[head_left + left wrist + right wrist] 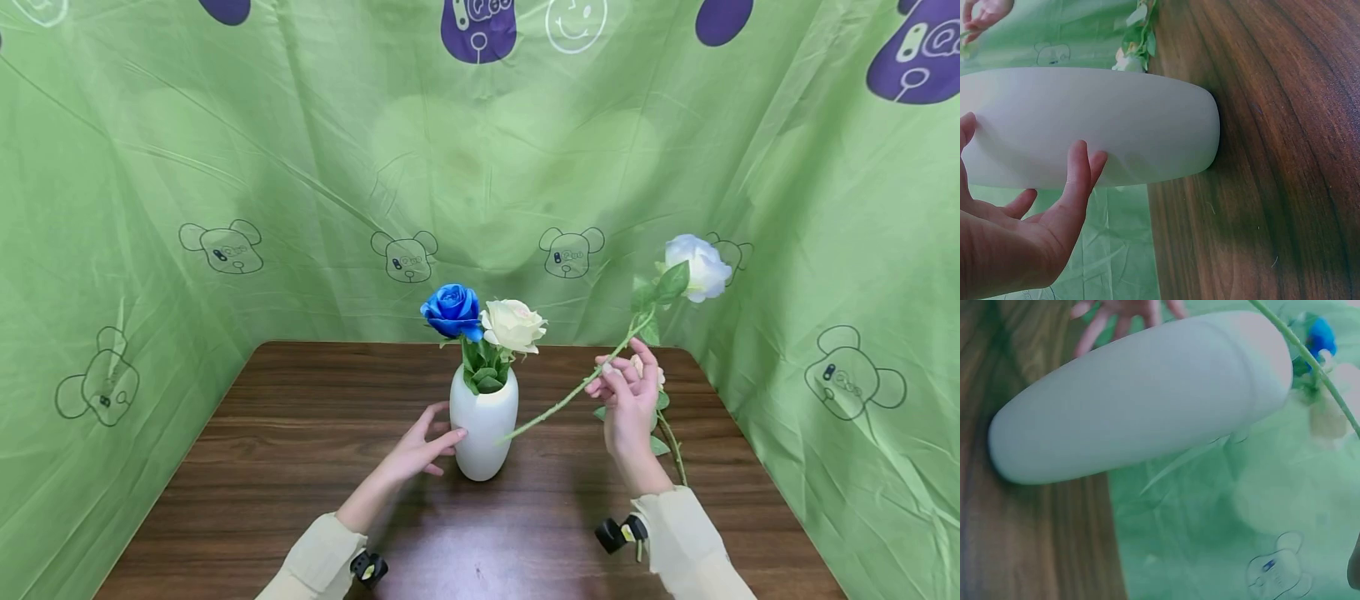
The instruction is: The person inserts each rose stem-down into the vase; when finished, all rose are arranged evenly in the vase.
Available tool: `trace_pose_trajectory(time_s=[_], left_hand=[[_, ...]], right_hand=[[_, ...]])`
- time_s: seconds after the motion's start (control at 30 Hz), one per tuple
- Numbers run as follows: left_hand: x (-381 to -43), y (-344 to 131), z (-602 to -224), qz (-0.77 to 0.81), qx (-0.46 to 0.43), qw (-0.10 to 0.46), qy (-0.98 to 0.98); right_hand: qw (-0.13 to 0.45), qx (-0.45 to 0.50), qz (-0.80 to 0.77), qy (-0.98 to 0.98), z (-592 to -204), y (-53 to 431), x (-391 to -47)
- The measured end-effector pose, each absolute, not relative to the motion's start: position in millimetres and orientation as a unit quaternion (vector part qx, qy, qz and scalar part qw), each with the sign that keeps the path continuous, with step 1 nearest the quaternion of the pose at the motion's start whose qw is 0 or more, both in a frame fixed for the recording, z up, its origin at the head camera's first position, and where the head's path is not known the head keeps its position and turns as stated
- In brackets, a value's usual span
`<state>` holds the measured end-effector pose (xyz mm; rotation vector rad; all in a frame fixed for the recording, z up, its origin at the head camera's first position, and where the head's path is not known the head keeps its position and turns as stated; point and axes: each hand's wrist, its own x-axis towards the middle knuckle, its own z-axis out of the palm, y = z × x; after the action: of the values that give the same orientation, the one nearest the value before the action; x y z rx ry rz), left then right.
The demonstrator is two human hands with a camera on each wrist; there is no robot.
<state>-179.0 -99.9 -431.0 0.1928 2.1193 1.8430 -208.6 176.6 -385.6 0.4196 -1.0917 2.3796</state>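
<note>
A white vase (483, 437) stands upright on the table, holding a blue rose (452, 312) and a cream rose (513, 326) with green leaves. My left hand (422, 445) rests spread fingers and thumb against the vase's left side; the left wrist view shows its fingertips on the vase wall (1104, 119). To the right of the vase, my right hand (632, 410) pinches the stem of a white rose (697, 268) in the air. Its bloom tilts up to the right, and the stem's lower end slants down in front of the vase.
Behind my right hand, a pale rose (660, 373) lies on the brown wooden table (300, 433), its leafy stem running toward the near edge. Green printed cloth (480, 175) encloses the table at the back and sides.
</note>
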Motion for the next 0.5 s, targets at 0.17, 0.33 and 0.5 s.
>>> trace_pose_trajectory(time_s=[0.17,0.33,0.5], left_hand=[[-179.0,-100.2,-430.8,0.645,0.069,0.161,0.743],[-179.0,-100.5,-430.8,0.644,0.072,0.162,0.744],[-179.0,-100.8,-430.9,0.644,0.073,0.163,0.744]], right_hand=[[0.283,0.158,0.88,-0.347,-370.8,172.9,-213.4],[0.337,0.155,0.857,-0.358,-360.3,170.0,-216.1],[0.371,0.171,0.813,-0.416,-351.0,164.9,-215.2]])
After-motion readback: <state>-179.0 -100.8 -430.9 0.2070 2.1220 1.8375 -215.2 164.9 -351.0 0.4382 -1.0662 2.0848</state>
